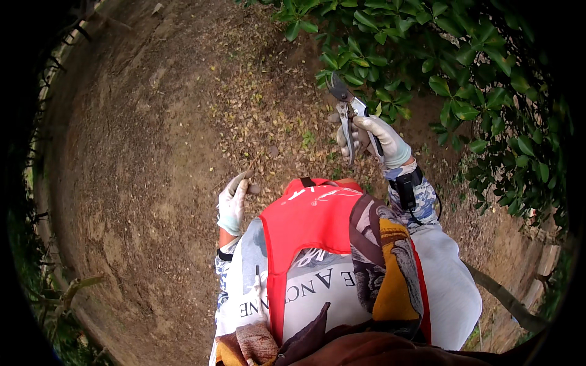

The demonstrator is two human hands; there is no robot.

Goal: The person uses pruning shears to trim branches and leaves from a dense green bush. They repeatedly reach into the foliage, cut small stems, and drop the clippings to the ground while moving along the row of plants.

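My right hand, in a white glove with a soiled palm, is wrapped round a pair of pruning shears. The dark curved blade of the shears points up and away, close to the lower leaves of a green bush. Their metal handles run down through my fingers. Out to the left, my left hand wears a similar glove and hangs low over the ground with its fingers curled together. A thin brown twig-like sliver shows by its fingertips, but whether the hand holds it cannot be made out.
Brown soil spreads to the left, with dry fallen leaves scattered ahead. The bush fills the far right. A bare branch crosses at lower right, and another branch juts in at lower left. A red apron covers my front.
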